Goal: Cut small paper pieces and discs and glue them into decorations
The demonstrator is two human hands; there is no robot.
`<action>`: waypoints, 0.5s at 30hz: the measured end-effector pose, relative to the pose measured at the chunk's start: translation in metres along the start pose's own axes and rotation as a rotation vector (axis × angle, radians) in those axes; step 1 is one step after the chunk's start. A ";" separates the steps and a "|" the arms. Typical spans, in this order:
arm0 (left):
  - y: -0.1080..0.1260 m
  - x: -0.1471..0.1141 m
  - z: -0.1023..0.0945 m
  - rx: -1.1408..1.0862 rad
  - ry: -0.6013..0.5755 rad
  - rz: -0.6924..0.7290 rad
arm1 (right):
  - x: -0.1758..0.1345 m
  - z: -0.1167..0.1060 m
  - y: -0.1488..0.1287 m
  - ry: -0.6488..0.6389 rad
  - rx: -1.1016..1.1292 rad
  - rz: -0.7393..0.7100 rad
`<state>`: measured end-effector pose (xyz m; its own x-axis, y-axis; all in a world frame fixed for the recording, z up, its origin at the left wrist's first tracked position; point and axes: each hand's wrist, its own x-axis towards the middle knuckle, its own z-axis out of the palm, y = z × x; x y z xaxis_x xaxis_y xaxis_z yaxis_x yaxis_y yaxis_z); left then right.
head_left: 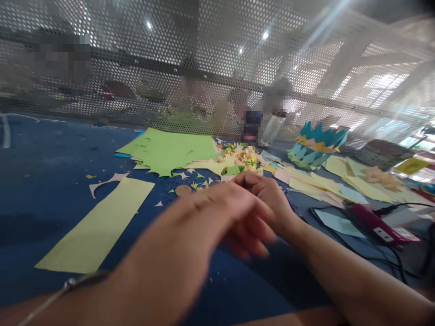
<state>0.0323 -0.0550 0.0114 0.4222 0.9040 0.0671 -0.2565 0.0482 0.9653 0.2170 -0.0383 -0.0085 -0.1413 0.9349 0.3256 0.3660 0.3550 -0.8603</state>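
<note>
Curled yellow-and-green paper scraps (244, 156) lie heaped mid-frame, beyond right hand (267, 190): fingers curled, contents hidden. Left hand (217, 208) half-open, blurred, seemingly unladen. Many pieces look cut; large jagged-edged green paper sheet (176, 147) remains.

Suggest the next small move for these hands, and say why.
Probably ease the left hand back toward the body. It crosses in front of the right hand, hiding part of it, so whether they touch or hold anything is unclear; backing off should give the right hand room near the heap of paper scraps.
</note>
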 end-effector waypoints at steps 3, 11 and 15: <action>0.015 0.003 -0.013 -0.036 0.164 0.006 | 0.000 0.000 -0.004 0.026 0.051 0.020; -0.007 0.017 -0.016 -0.074 0.040 -0.154 | -0.003 0.004 -0.008 0.044 0.105 0.036; -0.011 0.020 -0.016 -0.120 0.032 -0.113 | -0.004 0.006 -0.009 0.031 0.096 0.009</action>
<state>0.0298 -0.0309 -0.0016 0.4267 0.9030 -0.0503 -0.3114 0.1989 0.9292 0.2081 -0.0453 -0.0041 -0.1094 0.9383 0.3281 0.2776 0.3458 -0.8963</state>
